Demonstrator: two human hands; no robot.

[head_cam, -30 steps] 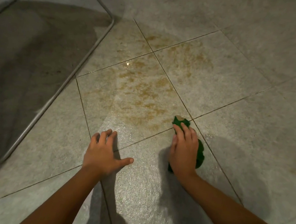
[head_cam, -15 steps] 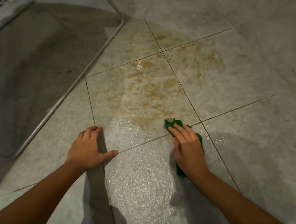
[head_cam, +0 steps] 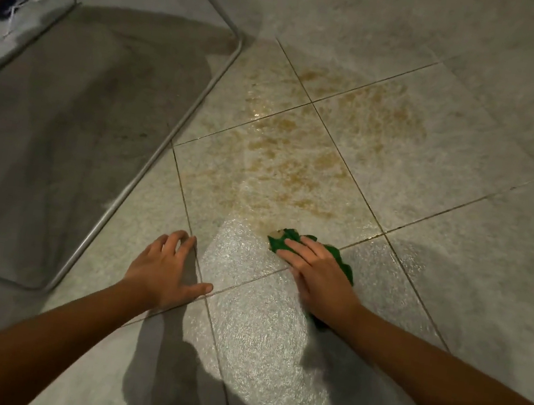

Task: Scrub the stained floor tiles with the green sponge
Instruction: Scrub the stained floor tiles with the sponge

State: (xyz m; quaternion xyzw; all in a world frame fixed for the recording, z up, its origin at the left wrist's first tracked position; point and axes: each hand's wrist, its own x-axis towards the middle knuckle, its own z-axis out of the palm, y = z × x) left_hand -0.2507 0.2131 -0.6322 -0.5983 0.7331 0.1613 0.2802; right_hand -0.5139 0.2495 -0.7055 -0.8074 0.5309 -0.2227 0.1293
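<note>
Beneath right hand [head_cam: 320, 276], green sponge [head_cam: 279, 241] angles up-left toward stain [head_cam: 293, 157].

Floor: large grey speckled floor tiles [head_cam: 485, 79], thin grout lines running diagonally. Furniture: bent metal tube frame [head_cam: 132, 182] at left, resting on the floor, enclosing a broad shadow [head_cam: 60, 136]. Light: bright glossy patch [head_cam: 255, 339] at near centre.

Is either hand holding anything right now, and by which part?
The right hand presses the green sponge from above, fingers straight across its top, not gripping. The left hand rests on the floor tiles, holding nothing.
</note>
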